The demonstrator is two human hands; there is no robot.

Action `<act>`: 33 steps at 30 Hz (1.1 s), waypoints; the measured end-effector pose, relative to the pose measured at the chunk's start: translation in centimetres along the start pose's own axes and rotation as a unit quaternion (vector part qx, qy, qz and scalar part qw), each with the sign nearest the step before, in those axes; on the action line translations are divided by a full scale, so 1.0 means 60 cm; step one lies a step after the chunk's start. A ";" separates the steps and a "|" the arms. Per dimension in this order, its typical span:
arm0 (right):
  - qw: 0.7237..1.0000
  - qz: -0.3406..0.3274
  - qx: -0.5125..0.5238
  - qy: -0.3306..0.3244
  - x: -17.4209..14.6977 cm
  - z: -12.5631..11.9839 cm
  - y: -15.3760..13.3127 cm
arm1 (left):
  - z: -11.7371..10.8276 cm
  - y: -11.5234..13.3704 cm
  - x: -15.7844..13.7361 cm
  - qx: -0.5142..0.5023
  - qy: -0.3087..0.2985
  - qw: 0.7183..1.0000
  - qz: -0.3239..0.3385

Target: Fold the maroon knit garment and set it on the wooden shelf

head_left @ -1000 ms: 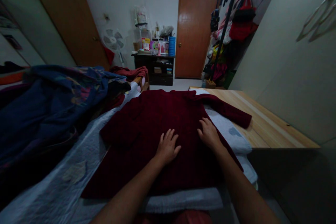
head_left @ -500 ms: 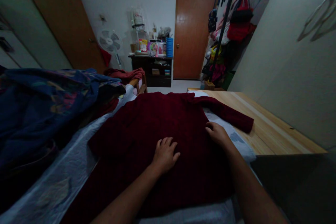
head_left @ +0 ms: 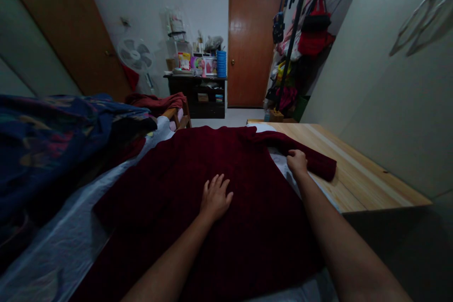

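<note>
A dark red long-sleeved garment (head_left: 244,226) lies spread over the white-covered surface in front of me. On its middle my left hand (head_left: 215,198) rests flat, fingers stretched out and slightly apart. The garment's right-side sleeve (head_left: 320,163) reaches out over a wooden board. At the lower edge of that sleeve is my right hand (head_left: 297,161), its fingers curled in. Whether cloth is pinched between those fingertips is hidden. The left-side sleeve area (head_left: 123,198) blends into the dark body of the garment.
A heap of blue patterned cloth (head_left: 63,137) lies at the left on the white cover (head_left: 78,226). The pale wooden board (head_left: 368,174) extends at the right, beside a wall-like panel. Farther back are a fan (head_left: 136,54), a dark cabinet (head_left: 196,99), a door (head_left: 253,42) and hanging bags (head_left: 314,40).
My right hand has moved from the garment's side edge up and outward to the sleeve, and its fingers have curled. My left hand stays flat on the cloth. The view has shifted slightly.
</note>
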State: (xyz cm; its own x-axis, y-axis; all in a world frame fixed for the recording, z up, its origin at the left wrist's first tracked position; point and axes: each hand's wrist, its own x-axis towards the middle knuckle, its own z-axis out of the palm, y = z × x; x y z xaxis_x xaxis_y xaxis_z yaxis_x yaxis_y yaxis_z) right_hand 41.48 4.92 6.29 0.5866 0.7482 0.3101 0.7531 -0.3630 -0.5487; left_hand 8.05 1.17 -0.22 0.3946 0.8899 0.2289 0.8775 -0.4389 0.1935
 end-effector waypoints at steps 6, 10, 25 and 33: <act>0.999 0.011 -0.048 -0.015 0.019 0.018 0.001 | -0.004 0.003 -0.001 0.001 0.010 1.000 0.001; 0.996 0.032 -0.079 -0.032 0.031 0.023 0.001 | -0.004 0.003 -0.002 0.000 0.012 1.000 0.000; 0.998 0.004 -0.055 0.036 0.025 -0.018 -0.045 | -0.003 0.001 -0.003 -0.011 0.015 1.000 -0.003; 0.965 -0.230 0.028 0.119 -0.015 -0.046 -0.134 | -0.003 0.003 -0.004 -0.013 0.019 1.000 -0.003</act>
State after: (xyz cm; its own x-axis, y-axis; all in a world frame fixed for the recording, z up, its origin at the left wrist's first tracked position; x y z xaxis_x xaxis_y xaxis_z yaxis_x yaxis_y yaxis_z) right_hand 35.72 5.67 12.58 0.2515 0.6712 0.6973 0.9366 0.0126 -0.3500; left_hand 8.03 0.85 -0.06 0.3776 0.8875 0.2640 0.8724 -0.4366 0.2200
